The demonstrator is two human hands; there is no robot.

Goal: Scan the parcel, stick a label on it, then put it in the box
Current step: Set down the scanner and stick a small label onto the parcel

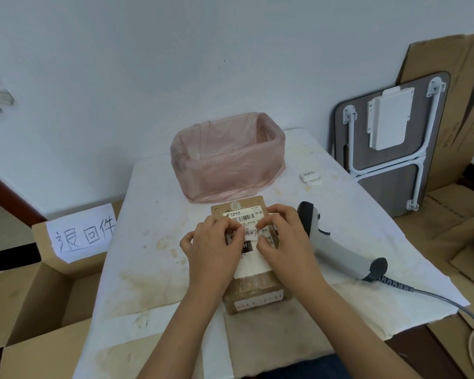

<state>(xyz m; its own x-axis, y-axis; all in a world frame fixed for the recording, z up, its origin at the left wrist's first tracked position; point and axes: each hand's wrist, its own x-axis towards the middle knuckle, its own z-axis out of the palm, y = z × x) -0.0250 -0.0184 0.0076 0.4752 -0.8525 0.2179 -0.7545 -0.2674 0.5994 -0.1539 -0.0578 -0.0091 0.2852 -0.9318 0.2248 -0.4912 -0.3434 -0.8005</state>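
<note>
A brown cardboard parcel point(253, 292) with a printed shipping label lies flat on the white table point(153, 269). My left hand point(212, 248) and my right hand point(286, 239) rest on top of it. Both pinch a small white handwritten label point(251, 231) between thumb and fingers, holding it against the parcel's top face. A grey and black barcode scanner point(337, 247) lies on the table just right of my right hand. An open cardboard box point(43, 294) with a handwritten paper sign stands on the floor at the left.
A bin lined with a pink plastic bag point(227, 157) stands behind the parcel. Small white labels point(310, 177) lie at the far right of the table. The scanner's cable point(443, 302) trails off right. A folded table point(389, 143) and flat cardboard lean on the right wall.
</note>
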